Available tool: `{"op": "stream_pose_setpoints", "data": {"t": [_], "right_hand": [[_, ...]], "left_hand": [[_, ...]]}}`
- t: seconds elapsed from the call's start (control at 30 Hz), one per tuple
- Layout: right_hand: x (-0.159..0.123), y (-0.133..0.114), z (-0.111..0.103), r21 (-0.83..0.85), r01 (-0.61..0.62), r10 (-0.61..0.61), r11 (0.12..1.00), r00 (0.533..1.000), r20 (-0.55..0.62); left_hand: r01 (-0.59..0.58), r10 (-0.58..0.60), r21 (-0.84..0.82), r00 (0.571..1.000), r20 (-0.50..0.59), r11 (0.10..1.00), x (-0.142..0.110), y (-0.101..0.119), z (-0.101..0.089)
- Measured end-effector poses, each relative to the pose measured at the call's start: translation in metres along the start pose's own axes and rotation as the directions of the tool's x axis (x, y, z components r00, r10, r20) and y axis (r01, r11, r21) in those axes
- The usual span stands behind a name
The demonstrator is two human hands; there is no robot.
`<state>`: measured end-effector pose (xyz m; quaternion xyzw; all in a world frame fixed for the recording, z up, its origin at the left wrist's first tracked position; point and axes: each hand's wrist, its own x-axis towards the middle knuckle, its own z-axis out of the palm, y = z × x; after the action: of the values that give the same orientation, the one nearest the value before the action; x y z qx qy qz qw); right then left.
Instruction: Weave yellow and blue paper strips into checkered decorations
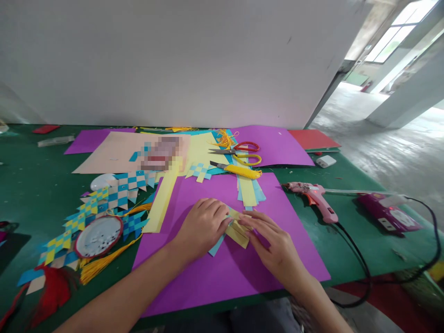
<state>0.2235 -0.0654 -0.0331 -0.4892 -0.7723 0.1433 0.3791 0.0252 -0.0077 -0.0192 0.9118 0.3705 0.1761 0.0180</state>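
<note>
Over a purple sheet (pixel 208 282), both hands meet at yellow and blue paper strips (pixel 237 235). My left hand (pixel 205 224) is closed, thumb and fingers pinching the strips from the left. Beside it, my right hand (pixel 272 240) grips their right side, its fingers bent over the paper. A blue strip end pokes out below the left hand, and a wider yellow piece shows between the hands. How the strips cross is partly hidden by the fingers. Just beyond the hands lie more loose yellow and blue strips (pixel 248 190).
Scissors (pixel 239 151) and a yellow utility knife (pixel 239 170) lie behind the hands. A pink glue gun (pixel 314 199) is corded to a purple power strip (pixel 388 212) at right. Woven paper fish (pixel 123 189), a round dish (pixel 99 236) and a red tassel (pixel 53 291) sit left.
</note>
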Motion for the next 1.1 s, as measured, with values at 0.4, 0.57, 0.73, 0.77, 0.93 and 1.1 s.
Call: {"op": "stream_pose_setpoints", "data": {"t": [0.4,0.57,0.73,0.77,0.93,1.1], "right_hand": [[0.007,-0.010,0.003,0.021,0.042,-0.044,0.999,0.993,0.113],[0.006,-0.009,0.005,0.069,0.002,-0.011,0.998,0.992,0.126],[0.006,-0.007,0.006,0.054,0.019,-0.026,0.998,0.992,0.120],[0.005,-0.006,0.006,0.040,0.025,-0.029,0.999,0.992,0.120],[0.003,-0.003,0.006,-0.023,0.031,-0.028,0.999,0.993,0.118],[-0.003,0.002,-0.008,-0.244,0.037,-0.045,0.969,0.999,-0.027]], "left_hand": [[0.035,-0.035,-0.001,0.999,-0.011,0.999,0.004,0.001,0.004],[0.074,-0.075,-0.027,0.996,-0.044,0.997,0.002,0.000,0.004],[0.071,-0.072,-0.015,0.995,-0.071,0.997,0.000,-0.001,0.005],[0.062,-0.062,-0.008,0.996,-0.063,0.998,0.001,-0.001,0.005],[0.013,-0.013,0.003,0.998,-0.068,1.000,0.003,-0.002,0.005],[0.042,-0.044,-0.028,0.997,-0.071,0.999,0.002,-0.001,0.004]]}}
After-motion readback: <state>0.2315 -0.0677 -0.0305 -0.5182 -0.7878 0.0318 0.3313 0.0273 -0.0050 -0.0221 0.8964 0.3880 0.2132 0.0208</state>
